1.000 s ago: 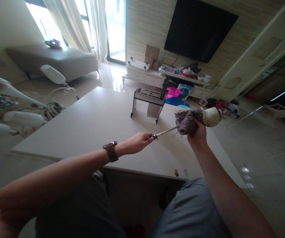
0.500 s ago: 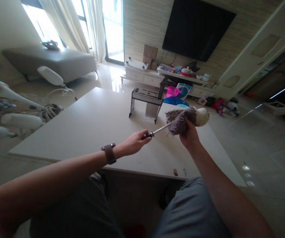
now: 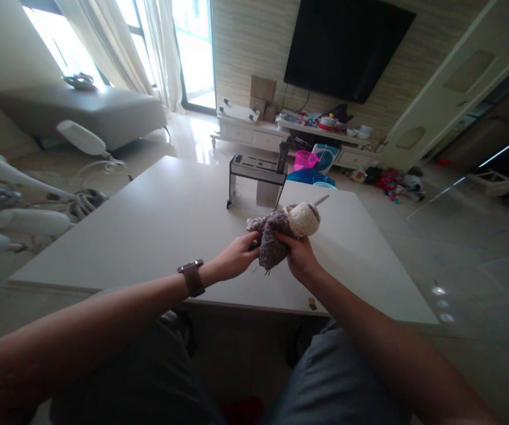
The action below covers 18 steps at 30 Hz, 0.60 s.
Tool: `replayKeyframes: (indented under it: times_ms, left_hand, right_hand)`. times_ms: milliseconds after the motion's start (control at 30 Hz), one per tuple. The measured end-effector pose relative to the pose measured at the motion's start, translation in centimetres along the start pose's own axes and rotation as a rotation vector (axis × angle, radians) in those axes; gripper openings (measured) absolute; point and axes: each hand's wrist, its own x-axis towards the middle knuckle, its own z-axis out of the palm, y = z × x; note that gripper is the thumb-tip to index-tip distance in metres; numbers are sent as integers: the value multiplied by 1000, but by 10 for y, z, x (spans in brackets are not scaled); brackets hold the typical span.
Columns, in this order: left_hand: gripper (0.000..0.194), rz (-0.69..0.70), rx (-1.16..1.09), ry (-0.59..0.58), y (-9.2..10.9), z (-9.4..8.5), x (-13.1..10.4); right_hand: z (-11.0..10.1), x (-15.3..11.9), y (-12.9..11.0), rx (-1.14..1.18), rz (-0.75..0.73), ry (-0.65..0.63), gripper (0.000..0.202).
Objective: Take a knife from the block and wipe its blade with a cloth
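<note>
My left hand (image 3: pixel 238 255) is closed around the black handle of a honing steel, mostly hidden behind cloth. The steel's thin grey rod (image 3: pixel 322 200) runs through a fuzzy grey-purple and cream cloth (image 3: pixel 274 239), and its tip pokes out on the far right side. With fingers wrapped round the cloth, my right hand (image 3: pixel 301 257) presses it about the rod close to my left hand. Both hands are above the white table (image 3: pixel 157 224). Just beyond them stands a knife block (image 3: pixel 257 171) with clear sides and one dark-handled item (image 3: pixel 283 156) upright in it.
A small yellow and dark trinket (image 3: pixel 312 303) lies at the table's near edge. Behind the table are a pink basket (image 3: pixel 306 159) and a blue tub (image 3: pixel 310 177). White padded parts and coiled cables (image 3: pixel 87 199) stand to the left.
My right hand and the cloth have slid left along the rod, down to my left hand. The rod's middle is now covered and its tip shows beyond the cloth.
</note>
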Motion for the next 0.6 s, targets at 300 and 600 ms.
replayKeyframes:
  times_ms: [300,600]
  left_hand:
    - [34,-24,7,-44,23,3,1]
    - [27,-57,98,-72,26,2,-5]
  right_hand:
    - [-5,9,-28,52,-126,44,49]
    - [-47,55,-53,97,-194,133,35]
